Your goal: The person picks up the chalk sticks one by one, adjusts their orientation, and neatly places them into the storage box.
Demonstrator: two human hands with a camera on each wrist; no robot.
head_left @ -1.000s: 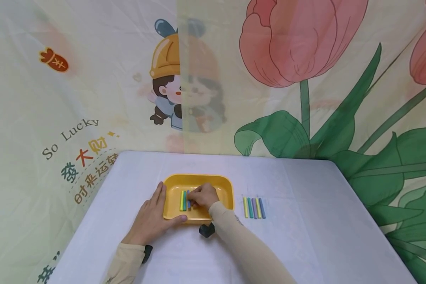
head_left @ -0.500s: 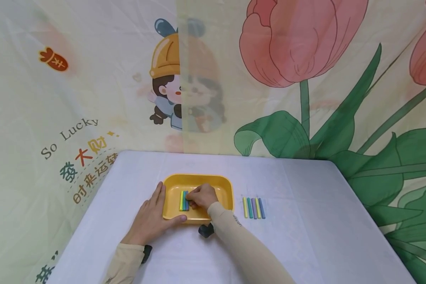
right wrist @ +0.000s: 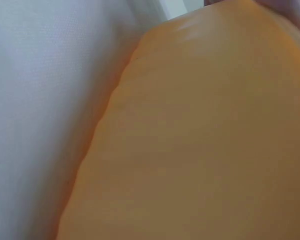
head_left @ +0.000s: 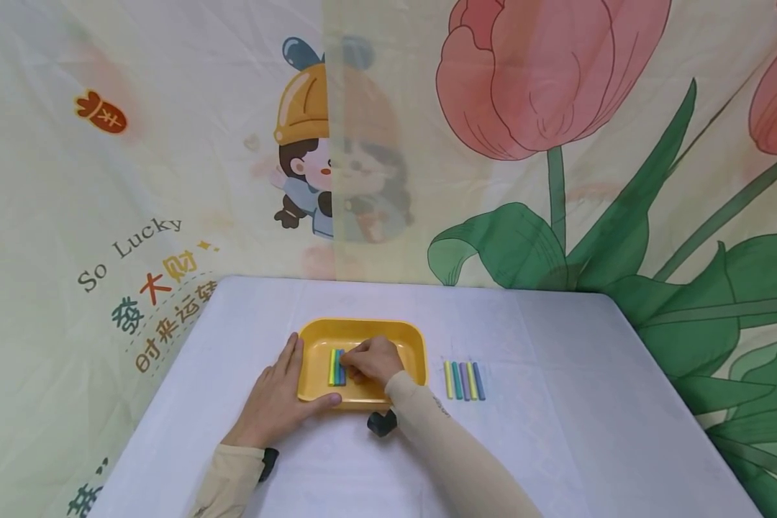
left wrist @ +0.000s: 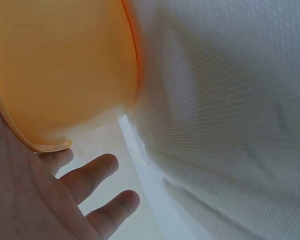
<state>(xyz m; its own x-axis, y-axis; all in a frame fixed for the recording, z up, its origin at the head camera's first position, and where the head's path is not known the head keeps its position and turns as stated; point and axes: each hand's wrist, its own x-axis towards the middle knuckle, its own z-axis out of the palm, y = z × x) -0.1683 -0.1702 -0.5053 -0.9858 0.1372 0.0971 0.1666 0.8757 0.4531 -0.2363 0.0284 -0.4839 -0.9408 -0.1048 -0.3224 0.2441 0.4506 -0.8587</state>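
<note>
Right hand [head_left: 374,360], fingers curled, pinching sticks [head_left: 337,367] inside yellow tray [head_left: 362,327]; left hand [head_left: 278,396] flat, steadying rim. Five sticks [head_left: 463,379] left at 3 o'clock.

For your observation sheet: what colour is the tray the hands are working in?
Yellow-orange; the tray shows best in the head view.

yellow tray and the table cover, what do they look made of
The yellow tray looks like moulded plastic: one even colour, rounded corners, a thin rolled rim and a soft sheen in the left wrist view. The table cover looks like thin white woven cloth; a fine weave and soft creases show up close. Neither is certain from looks alone.
</note>
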